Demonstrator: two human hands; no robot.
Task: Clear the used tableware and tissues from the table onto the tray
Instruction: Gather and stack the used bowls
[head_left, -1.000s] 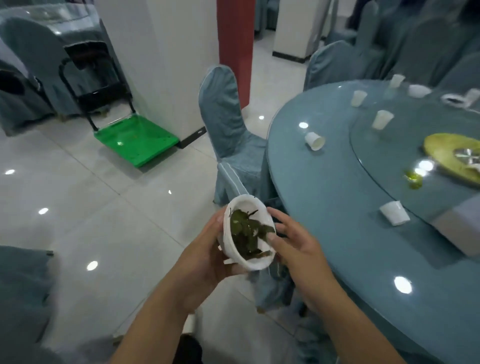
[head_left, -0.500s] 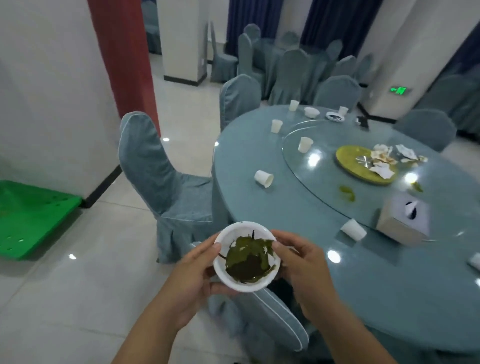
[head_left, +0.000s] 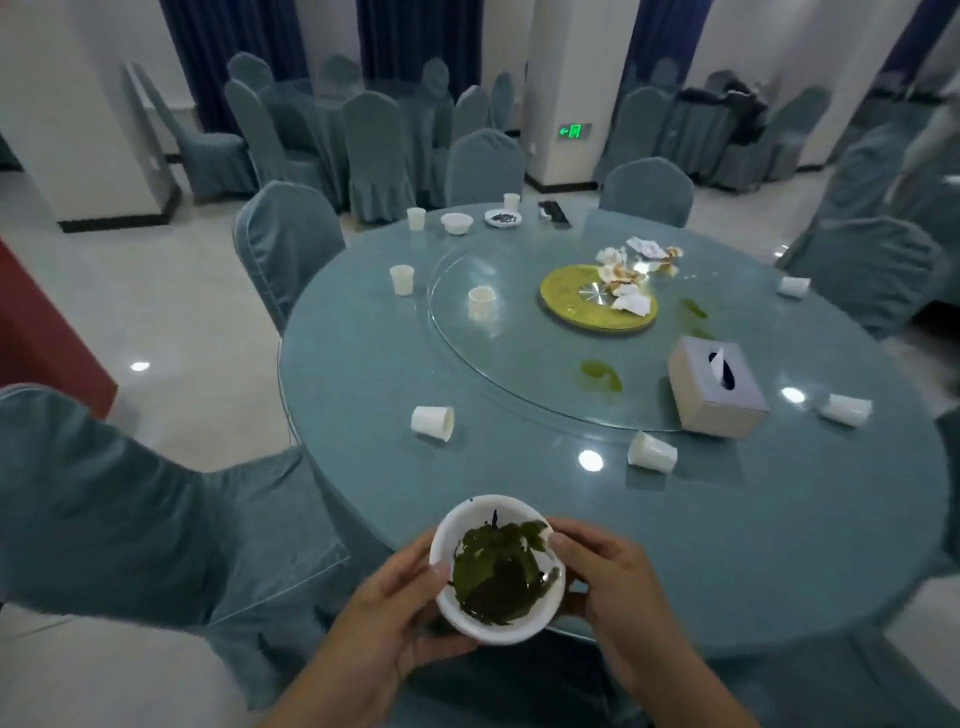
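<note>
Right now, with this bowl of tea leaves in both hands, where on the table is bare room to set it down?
Widest bare patch: the near edge of the table just past the bowl, bordered behind by the left fallen cup and the right fallen cup. Crowded: the glass turntable, with yellow plate, crumpled tissues, green spill and tissue box.

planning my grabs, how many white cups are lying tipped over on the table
4: near-left cup; middle cup in front of the tissue box; right cup beside the box; far cup at the far right edge. The box might hide another.
</note>
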